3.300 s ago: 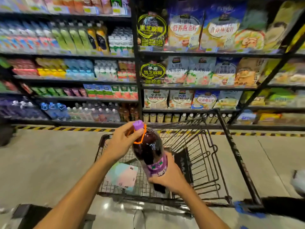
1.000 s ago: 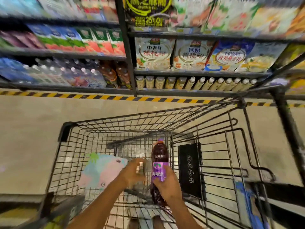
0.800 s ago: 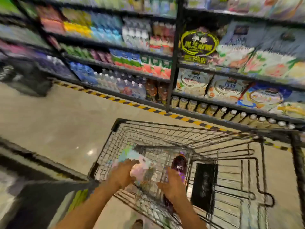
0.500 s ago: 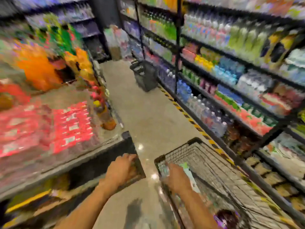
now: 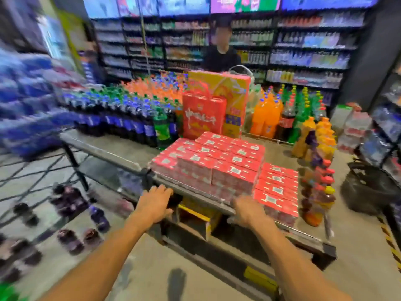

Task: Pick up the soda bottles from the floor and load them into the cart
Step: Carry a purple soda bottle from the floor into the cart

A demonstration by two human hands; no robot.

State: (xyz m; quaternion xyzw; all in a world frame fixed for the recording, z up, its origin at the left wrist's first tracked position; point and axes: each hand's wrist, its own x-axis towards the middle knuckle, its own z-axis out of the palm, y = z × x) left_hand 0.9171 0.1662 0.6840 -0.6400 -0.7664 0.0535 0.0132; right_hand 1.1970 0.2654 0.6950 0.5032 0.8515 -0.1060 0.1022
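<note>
Lower centre, both hands near the counter (image 5: 104, 148) edge: left hand (image 5: 155, 205) released, right hand (image 5: 247, 210) too blurred to tell; soda bottles (image 5: 97, 216) lower left.

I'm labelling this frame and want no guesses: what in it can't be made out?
Head view only:
Dark bottles on the floor: motion blur smears them; count and labels unreadable.
Right hand: blurred; whether its fingers hold anything is unclear.
Left hand: over the platform edge; contact not certain.
Cart: not seen in this frame.
Red packs: print too small and soft to read.
</note>
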